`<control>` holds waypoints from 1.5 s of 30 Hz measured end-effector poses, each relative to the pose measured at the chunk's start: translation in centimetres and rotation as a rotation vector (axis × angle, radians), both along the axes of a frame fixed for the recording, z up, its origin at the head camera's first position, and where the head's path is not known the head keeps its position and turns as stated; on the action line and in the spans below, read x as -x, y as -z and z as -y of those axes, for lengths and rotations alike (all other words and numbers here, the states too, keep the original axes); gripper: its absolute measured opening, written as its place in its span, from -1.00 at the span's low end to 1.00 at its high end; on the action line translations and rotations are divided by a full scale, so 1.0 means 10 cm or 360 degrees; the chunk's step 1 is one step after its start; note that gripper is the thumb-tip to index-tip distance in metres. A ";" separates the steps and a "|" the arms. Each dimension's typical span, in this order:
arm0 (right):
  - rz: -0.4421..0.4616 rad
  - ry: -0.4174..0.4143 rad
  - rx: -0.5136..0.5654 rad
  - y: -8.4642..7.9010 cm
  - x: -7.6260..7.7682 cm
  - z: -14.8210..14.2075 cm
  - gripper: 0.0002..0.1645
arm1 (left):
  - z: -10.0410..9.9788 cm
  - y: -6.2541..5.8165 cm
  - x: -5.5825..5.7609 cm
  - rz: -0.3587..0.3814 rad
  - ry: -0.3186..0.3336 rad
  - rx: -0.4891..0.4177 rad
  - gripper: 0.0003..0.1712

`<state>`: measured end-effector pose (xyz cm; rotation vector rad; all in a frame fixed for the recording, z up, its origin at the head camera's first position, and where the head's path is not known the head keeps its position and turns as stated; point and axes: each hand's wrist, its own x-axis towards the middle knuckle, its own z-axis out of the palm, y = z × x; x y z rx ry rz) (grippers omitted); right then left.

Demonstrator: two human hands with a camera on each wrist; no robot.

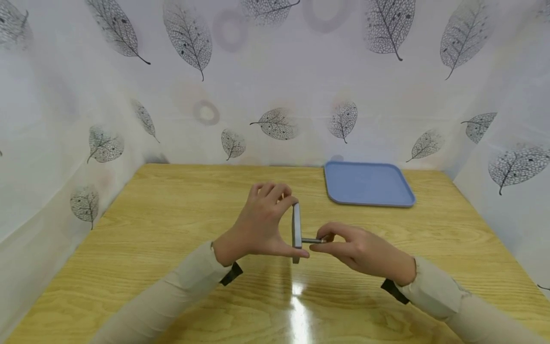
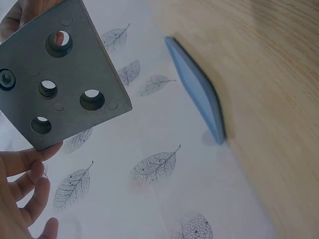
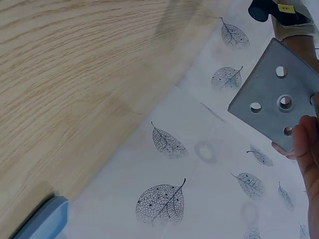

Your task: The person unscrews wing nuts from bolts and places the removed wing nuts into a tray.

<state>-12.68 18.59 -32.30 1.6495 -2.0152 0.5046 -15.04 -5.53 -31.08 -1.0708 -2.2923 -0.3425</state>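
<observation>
My left hand (image 1: 264, 224) holds a grey square metal plate (image 1: 297, 224) up on edge above the table, its thumb at the lower edge and fingers at the upper one. Several round holes pass through the plate, as the left wrist view shows of its broad face (image 2: 70, 64). My right hand (image 1: 361, 248) pinches a thin metal bolt (image 1: 312, 240) between thumb and fingers. The bolt lies level, its far end at the plate's right face. In the left wrist view, a bolt end (image 2: 7, 78) shows inside the hole at the plate's left. Right fingers (image 3: 305, 137) partly cover the plate in the right wrist view.
A blue tray (image 1: 369, 184) lies at the back right of the wooden table (image 1: 180, 205). Behind and at both sides hangs a white curtain (image 1: 275, 76) printed with leaves. Dark bands (image 1: 232, 274) sit at both wrists.
</observation>
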 end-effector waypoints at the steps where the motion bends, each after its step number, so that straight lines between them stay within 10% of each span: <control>1: -0.0015 -0.0008 0.0025 0.01 0.00 0.00 -0.61 | 0.00 0.00 0.00 0.0006 0.0003 -0.0005 0.04; 15: 0.0088 -0.0246 0.0359 0.06 0.12 0.05 -0.78 | 0.00 -0.01 -0.03 -0.0026 0.0005 -0.0002 0.04; 39: -0.0106 -0.0052 -0.0064 -0.04 0.02 -0.01 -0.71 | -0.01 -0.01 -0.03 -0.0043 0.0015 0.0021 0.05; 45: 0.0030 -0.0081 -0.0064 -0.01 0.01 -0.02 -0.77 | -0.01 -0.01 -0.02 -0.0049 0.0014 0.0008 0.05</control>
